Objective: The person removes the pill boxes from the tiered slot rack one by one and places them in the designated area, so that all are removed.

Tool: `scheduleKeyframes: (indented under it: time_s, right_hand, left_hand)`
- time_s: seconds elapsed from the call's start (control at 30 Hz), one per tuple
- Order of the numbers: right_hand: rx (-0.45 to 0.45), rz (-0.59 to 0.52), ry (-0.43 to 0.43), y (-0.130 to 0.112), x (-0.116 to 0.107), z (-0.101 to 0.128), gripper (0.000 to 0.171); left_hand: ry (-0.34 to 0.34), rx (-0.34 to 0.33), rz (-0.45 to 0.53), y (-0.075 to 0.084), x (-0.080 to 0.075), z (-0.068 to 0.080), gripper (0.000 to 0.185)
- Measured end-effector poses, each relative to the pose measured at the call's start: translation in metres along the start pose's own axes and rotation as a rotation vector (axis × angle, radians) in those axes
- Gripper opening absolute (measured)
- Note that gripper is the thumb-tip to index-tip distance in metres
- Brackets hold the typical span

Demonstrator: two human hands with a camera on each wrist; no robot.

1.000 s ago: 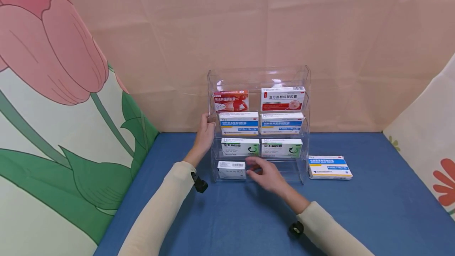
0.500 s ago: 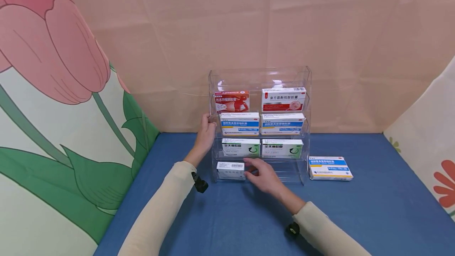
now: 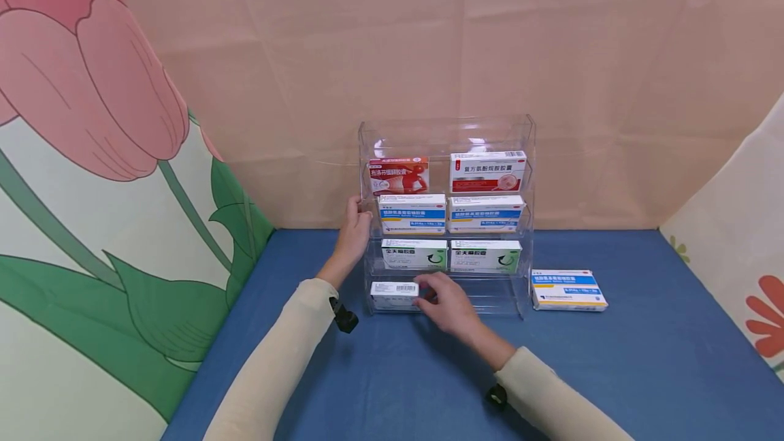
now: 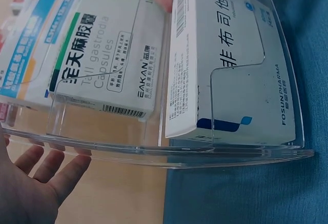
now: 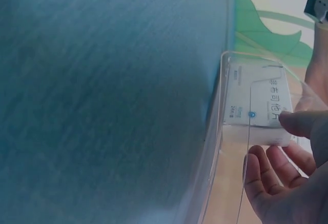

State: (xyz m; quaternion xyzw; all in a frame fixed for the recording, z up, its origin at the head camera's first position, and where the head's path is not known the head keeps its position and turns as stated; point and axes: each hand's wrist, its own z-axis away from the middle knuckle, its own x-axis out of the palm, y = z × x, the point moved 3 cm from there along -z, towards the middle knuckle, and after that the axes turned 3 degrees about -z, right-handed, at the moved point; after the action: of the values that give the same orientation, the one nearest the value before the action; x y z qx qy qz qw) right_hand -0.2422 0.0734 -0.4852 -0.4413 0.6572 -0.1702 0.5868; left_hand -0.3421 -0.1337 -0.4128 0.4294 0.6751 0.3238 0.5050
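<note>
Your right hand (image 3: 450, 305) pinches white box (image 3: 393, 297) by right end; box sits in clear rack (image 3: 429, 133), bottom tier, left end. Your left hand (image 3: 352, 233), fingers relaxed, rests against rack side. Too strong push may shift rack; uneven pinch may tilt box.

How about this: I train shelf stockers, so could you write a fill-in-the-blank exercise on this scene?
1. The hand touching the bottom-row box is the person's ____.
2. The green-marked boxes number ____.
3. The cloth beneath the clear rack is ____.

Missing words: right; two; blue.
</note>
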Motion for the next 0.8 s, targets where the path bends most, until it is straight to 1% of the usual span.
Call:
scheduleKeyframes:
  time_s: [0.17,0.37,0.6,0.8]
  right_hand:
    - [0.044,0.032,0.018,-0.003,0.002,0.0,0.034]
    - [0.039,0.028,0.051,-0.004,0.0,0.001,0.033]
    - [0.019,-0.053,0.088,-0.007,-0.008,0.003,0.03]
    - [-0.027,-0.094,0.116,-0.011,-0.019,0.006,0.031]
  left_hand:
    - [0.002,0.0,-0.003,0.0,0.0,0.0,0.045]
    - [-0.003,0.002,-0.004,-0.001,0.001,0.0,0.045]
    - [-0.013,0.002,0.001,-0.002,0.0,0.0,0.045]
    - [0.003,0.007,-0.001,-0.001,0.0,-0.001,0.044]
